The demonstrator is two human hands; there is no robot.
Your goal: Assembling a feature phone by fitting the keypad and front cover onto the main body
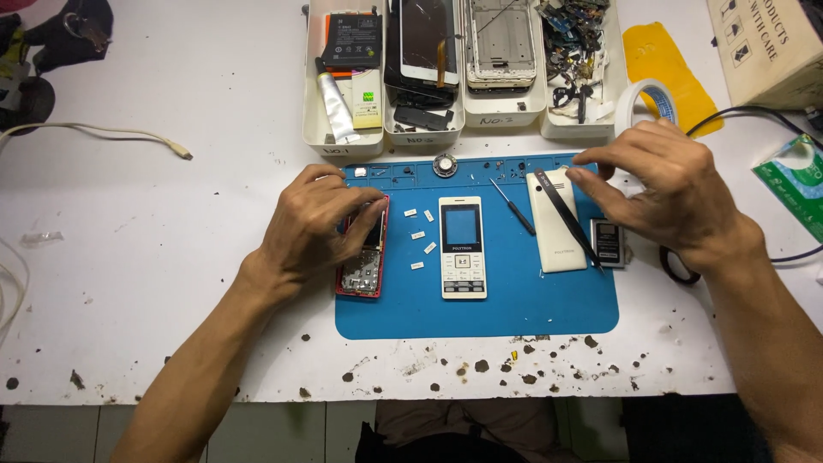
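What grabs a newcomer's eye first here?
The blue mat at the table's middle, with a white phone front lying flat at its centre. The left hand rests on a red opened phone at the mat's left edge, while the right hand pinches black tweezers above a white back cover. Behind the mat, white trays hold phone parts.

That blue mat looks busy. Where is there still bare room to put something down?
The blue mat is bare along its near edge, below the white phone front. The white table is open beyond the left hand. It is crowded around the right hand and the trays behind.
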